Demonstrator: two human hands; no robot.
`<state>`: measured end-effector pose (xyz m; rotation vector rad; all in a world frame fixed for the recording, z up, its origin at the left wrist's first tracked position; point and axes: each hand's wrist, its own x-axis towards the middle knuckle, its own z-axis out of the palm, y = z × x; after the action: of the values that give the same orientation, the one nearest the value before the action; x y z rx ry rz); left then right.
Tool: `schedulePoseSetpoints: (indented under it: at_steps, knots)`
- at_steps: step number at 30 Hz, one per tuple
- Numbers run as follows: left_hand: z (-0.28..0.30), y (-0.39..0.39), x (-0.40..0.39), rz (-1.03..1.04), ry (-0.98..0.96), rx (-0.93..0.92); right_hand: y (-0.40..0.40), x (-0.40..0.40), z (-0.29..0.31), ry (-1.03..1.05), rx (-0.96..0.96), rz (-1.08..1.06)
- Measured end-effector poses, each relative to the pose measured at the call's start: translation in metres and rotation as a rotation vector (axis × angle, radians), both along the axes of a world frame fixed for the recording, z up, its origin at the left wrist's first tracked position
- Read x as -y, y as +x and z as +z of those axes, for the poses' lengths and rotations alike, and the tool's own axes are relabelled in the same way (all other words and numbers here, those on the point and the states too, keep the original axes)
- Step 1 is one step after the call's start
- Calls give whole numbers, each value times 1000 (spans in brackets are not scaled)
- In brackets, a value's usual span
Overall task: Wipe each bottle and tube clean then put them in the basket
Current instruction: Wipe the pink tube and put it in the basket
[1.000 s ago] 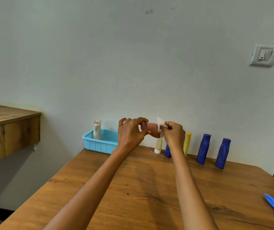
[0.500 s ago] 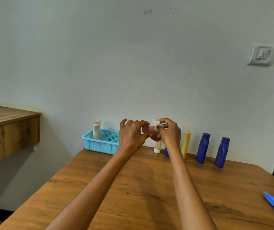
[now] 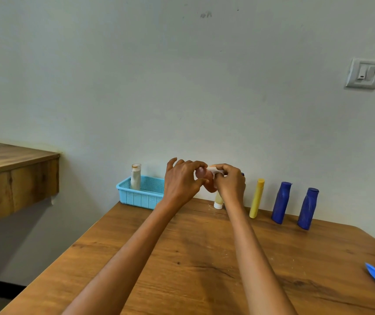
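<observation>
1. I see a pinkish bottle (image 3: 205,179) held up above the table's far part, between both hands. My left hand (image 3: 182,181) grips its end with curled fingers; my right hand (image 3: 230,184) pinches a white wipe (image 3: 216,172) against it.
2. Below and toward me from the hands, the wooden table (image 3: 193,264) lies bare, with its left edge running diagonally under my left forearm.
3. Left of the hands sits one light-blue basket (image 3: 140,194) at the table's far-left corner, with one pale bottle (image 3: 135,177) upright inside.
4. Right of the hands stand one yellow tube (image 3: 257,198) and two blue bottles (image 3: 281,203), (image 3: 308,208); one cream tube (image 3: 218,201) shows under my right hand.
5. No label is readable.
</observation>
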<state>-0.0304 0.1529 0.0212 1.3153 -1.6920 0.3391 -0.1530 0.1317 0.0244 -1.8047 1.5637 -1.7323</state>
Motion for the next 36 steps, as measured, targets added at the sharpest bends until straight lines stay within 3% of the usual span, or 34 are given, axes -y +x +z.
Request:
schedulePoseSetpoints:
  at_steps: [5,8,11,16,28,32,36]
  knots:
    - [-3,4,3,9,44,-15,1,-3,8,23,142,242]
    - [-5,1,3,2,67,40,-2,-3,7,-74,270,165]
    - [-8,-3,4,-2,61,66,-2,0,5,-109,186,114]
    - [-6,-1,5,-3,-22,-19,7,0,6,45,79,279]
    - [-1,-5,-7,-115,-53,51,-25,24,-15,152,79,-6]
    - [1,-6,-7,-144,-62,-36,-32,31,-23,214,154,-33]
    - [-3,-4,-3,-166,-44,-251,-27,26,-14,150,238,9]
